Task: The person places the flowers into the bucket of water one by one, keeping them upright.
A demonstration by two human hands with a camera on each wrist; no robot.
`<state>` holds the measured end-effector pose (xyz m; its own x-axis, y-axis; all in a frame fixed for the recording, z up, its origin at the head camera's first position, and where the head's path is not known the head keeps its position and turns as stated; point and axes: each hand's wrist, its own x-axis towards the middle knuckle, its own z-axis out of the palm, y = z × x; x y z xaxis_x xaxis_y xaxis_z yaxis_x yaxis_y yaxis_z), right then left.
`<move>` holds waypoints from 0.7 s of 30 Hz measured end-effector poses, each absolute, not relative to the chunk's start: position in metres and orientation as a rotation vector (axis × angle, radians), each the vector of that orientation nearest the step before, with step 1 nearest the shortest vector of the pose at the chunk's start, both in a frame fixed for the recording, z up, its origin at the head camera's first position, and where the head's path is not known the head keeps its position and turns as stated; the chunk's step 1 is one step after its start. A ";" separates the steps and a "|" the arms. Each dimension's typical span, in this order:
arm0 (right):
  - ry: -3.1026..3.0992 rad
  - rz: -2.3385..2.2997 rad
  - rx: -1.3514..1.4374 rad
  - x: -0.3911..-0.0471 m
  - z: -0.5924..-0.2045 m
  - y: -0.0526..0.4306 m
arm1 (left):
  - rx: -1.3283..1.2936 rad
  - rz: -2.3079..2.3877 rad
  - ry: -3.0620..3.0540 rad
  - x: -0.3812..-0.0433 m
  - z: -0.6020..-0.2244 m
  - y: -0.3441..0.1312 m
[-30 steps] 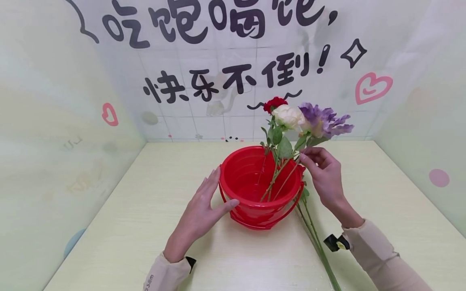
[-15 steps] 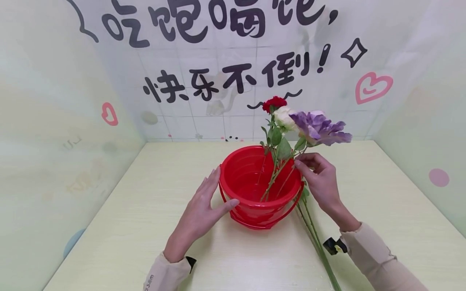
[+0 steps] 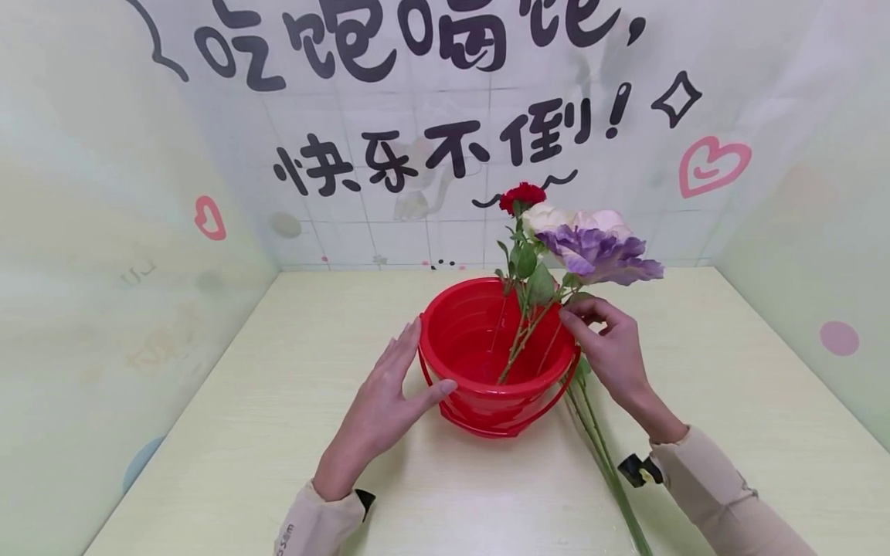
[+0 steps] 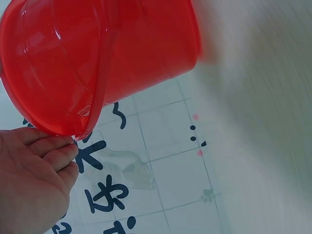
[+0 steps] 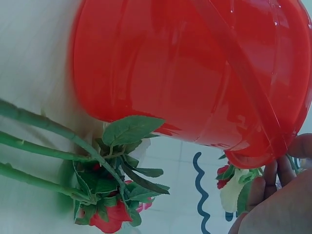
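A red plastic bucket (image 3: 473, 409) stands on the table, its handle hanging down the front. My left hand (image 3: 378, 401) lies against the bucket's left rim, fingers straight and thumb at the front edge; the left wrist view shows its fingertips (image 4: 63, 153) right at the rim. At the right rim, my right hand (image 3: 612, 347) pinches the stem of a large purple flower (image 3: 601, 255), the stem running down into the bucket. A red carnation (image 3: 523, 198) and a white flower (image 3: 545, 216) lean up from inside. A pale pink bloom (image 3: 605, 222) shows behind the purple one.
Several more green stems (image 3: 608, 463) lie on the table to the bucket's right, partly under my right arm. The right wrist view shows a red rose (image 5: 109, 217) at their far end. A printed backdrop (image 3: 389, 232) rises behind the table (image 3: 313, 309).
My right hand has moved left and slightly down to the rim. The purple flower has sunk and tipped left over the white bloom. My left hand and the bucket stay put.
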<state>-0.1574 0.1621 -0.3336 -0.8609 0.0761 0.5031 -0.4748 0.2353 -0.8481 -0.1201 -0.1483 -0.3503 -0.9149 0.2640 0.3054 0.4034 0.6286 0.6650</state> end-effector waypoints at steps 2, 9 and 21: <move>-2.090 1.633 0.368 -0.158 -0.333 0.164 | -0.551 -1.156 -2.672 -0.120 -0.350 -0.148; -2.155 1.554 0.363 -0.160 -0.332 0.167 | -0.548 -1.156 -2.674 -0.120 -0.350 -0.148; -2.209 1.600 0.307 -0.165 -0.332 0.167 | -0.555 -1.156 -2.669 -0.120 -0.350 -0.148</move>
<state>-0.1647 0.1667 -0.3323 -0.8983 0.0525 0.4363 -0.3983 0.3225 -0.8587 -0.1202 -0.1477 -0.3502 -0.9140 0.2654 0.3069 0.4054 0.6281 0.6642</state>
